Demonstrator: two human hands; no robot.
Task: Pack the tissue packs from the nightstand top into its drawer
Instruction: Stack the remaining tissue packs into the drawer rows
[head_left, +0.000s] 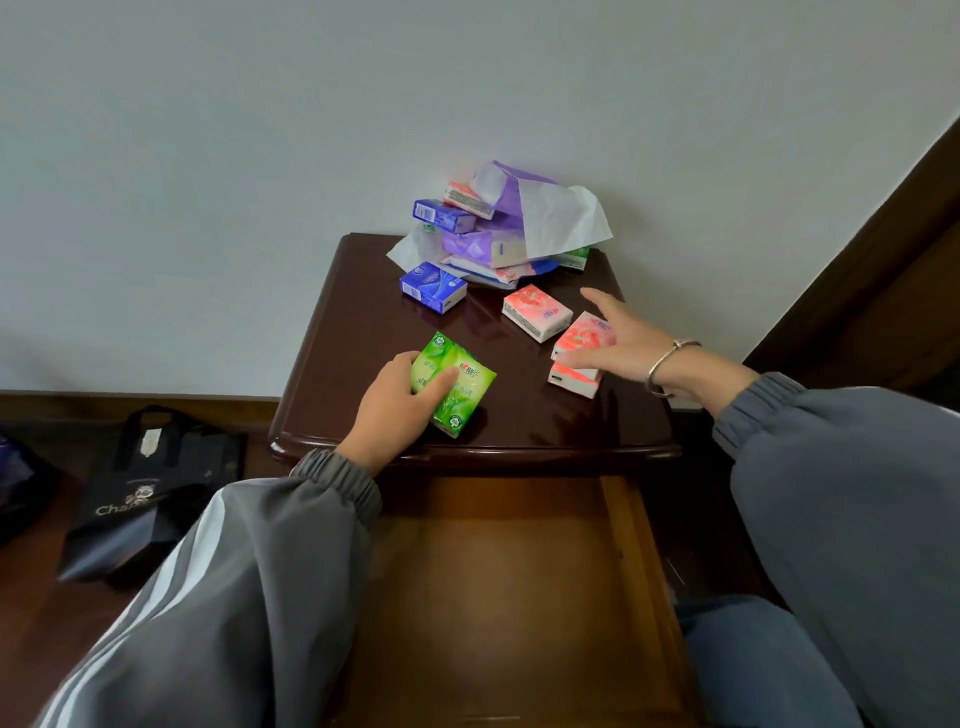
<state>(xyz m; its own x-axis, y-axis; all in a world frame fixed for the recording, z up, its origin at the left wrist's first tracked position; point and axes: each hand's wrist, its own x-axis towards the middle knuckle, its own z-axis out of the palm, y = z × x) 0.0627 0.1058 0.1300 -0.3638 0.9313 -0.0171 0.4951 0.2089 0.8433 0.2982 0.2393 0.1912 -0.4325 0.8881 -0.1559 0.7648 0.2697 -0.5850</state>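
Now gripping the green tissue pack with the left hand, thumb across its face, close to the front edge of the nightstand top. Lying askew to that edge, long axis hard to read. Spreading the right hand loose over two pink packs by the right edge, clasping nothing. Directly below the front edge, the open drawer: nearer the left hand, probably a short draw back and down. Beyond, a blue pack and a heap at the rear edge.

I see a plain pale wall at the far side. A black bag stands on the dark floor, left.
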